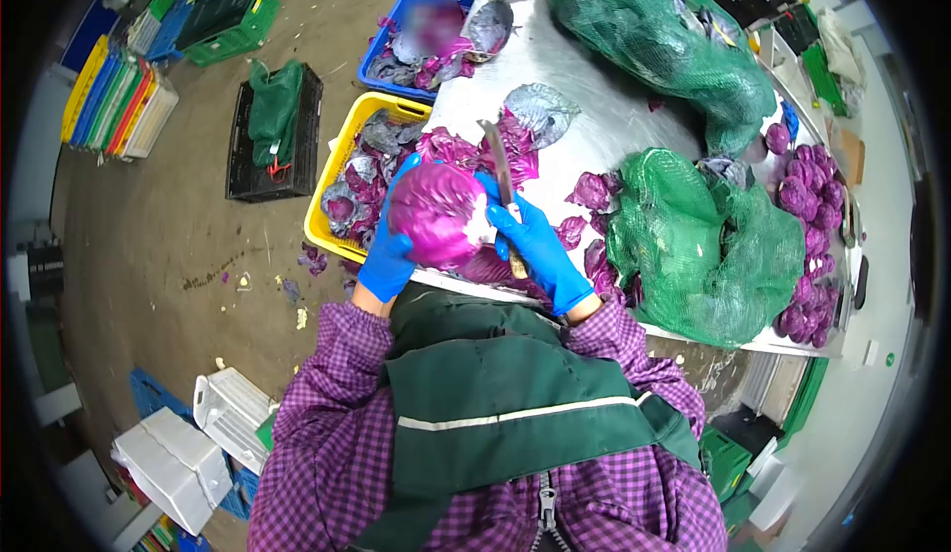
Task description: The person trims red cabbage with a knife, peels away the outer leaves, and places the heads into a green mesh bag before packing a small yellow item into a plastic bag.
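Note:
My left hand [389, 260], in a blue glove, is closed around the left side of a red cabbage [433, 213]. The cabbage is held up over the near edge of the metal table [475, 96], its pale cut side turned right. In my right hand [540, 250], also gloved in blue, is a knife [498, 161], blade pointing up and away from me and handle below. The right fingers are beside the cabbage's pale side. Loose purple leaves [510, 146] lie on the table just beyond the cabbage.
A yellow basket [319, 217] and a blue basket [371, 61], both with cabbage leaves, stand left of the table. Green net sacks [674, 255] lie on the right, with several whole cabbages [812, 205] past them. A black crate [307, 121] sits on the floor.

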Demonstrator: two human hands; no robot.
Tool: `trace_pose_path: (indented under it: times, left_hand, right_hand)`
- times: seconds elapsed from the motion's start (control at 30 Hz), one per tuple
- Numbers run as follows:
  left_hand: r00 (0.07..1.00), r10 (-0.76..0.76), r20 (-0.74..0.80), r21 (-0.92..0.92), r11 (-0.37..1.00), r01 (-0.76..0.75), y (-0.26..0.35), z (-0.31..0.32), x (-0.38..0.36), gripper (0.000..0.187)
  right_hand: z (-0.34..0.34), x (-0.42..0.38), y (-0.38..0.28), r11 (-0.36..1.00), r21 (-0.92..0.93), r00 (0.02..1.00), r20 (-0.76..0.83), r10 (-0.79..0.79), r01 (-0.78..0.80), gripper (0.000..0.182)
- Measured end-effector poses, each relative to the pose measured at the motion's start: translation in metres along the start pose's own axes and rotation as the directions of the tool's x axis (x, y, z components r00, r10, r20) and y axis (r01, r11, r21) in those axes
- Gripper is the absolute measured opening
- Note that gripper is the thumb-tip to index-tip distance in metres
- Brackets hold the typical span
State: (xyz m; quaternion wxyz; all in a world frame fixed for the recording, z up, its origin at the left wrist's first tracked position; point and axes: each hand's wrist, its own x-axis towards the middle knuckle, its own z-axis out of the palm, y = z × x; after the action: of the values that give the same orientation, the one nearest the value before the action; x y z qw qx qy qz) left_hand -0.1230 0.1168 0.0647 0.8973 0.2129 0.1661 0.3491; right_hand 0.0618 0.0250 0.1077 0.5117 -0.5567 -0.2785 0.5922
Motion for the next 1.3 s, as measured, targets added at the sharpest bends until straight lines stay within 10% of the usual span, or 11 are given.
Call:
trace_pose_path:
  times: [0.1, 0.27, 0.33, 0.47, 0.73, 0.93, 1.0, 1.03, 1.07, 1.2, 1.3]
  left_hand:
    - [0.892, 0.132, 0.433, 0.771, 0.458, -0.442, 0.019, 0.037, 0.013, 0.132]
    - [0.905, -0.009, 0.426, 0.879, 0.242, -0.411, 0.011, 0.073, 0.016, 0.146]
    - [0.937, -0.123, 0.327, 0.818, 0.534, -0.215, 0.001, 0.084, 0.015, 0.142]
    - [0.902, -0.162, 0.399, 0.821, 0.501, -0.274, -0.013, 0.094, 0.024, 0.132]
    - [0.804, -0.185, 0.565, 0.821, 0.032, -0.569, -0.018, 0.106, 0.036, 0.121]
    - [0.766, -0.228, 0.601, 0.795, 0.077, -0.601, -0.031, 0.122, 0.046, 0.121]
    - [0.771, -0.268, 0.578, 0.813, 0.118, -0.57, -0.038, 0.128, 0.052, 0.119]
    - [0.765, -0.247, 0.595, 0.804, 0.198, -0.561, -0.045, 0.131, 0.054, 0.116]
    - [0.767, -0.246, 0.593, 0.804, 0.243, -0.544, -0.053, 0.133, 0.057, 0.114]
    - [0.843, -0.224, 0.489, 0.741, 0.617, -0.265, -0.089, 0.138, 0.06, 0.09]
    - [0.86, -0.198, 0.47, 0.803, 0.501, -0.324, -0.131, 0.112, 0.069, 0.068]
  right_hand:
    - [-0.022, -0.009, 0.033, 0.809, 0.497, 0.949, 0.196, 0.248, -0.314, 0.041]
    - [-0.042, -0.031, 0.029, 0.766, 0.642, 0.994, 0.063, -0.084, 0.024, 0.05]
    - [-0.069, -0.031, 0.035, 0.741, 0.669, 0.967, 0.143, -0.21, 0.062, 0.052]
    - [-0.079, -0.036, 0.04, 0.735, 0.66, 0.979, -0.007, -0.204, 0.158, 0.07]
    - [-0.093, -0.051, 0.05, 0.596, 0.797, 0.988, -0.003, -0.155, 0.096, 0.063]
    - [-0.092, -0.064, 0.054, 0.765, 0.619, 0.98, -0.184, -0.076, 0.176, 0.058]
    - [-0.097, -0.064, 0.067, 0.386, 0.917, 0.975, -0.015, -0.22, 0.101, 0.072]
    - [-0.097, -0.072, 0.072, 0.882, 0.264, 0.918, -0.185, -0.351, 0.391, 0.062]
    - [-0.084, -0.078, 0.052, 0.792, 0.547, 0.94, -0.327, -0.096, 0.271, 0.064]
    - [-0.078, -0.106, 0.053, 0.888, -0.077, 0.649, -0.655, -0.387, 0.453, 0.065]
    - [-0.115, -0.111, 0.064, 0.431, 0.668, 0.727, -0.686, 0.042, 0.606, 0.055]
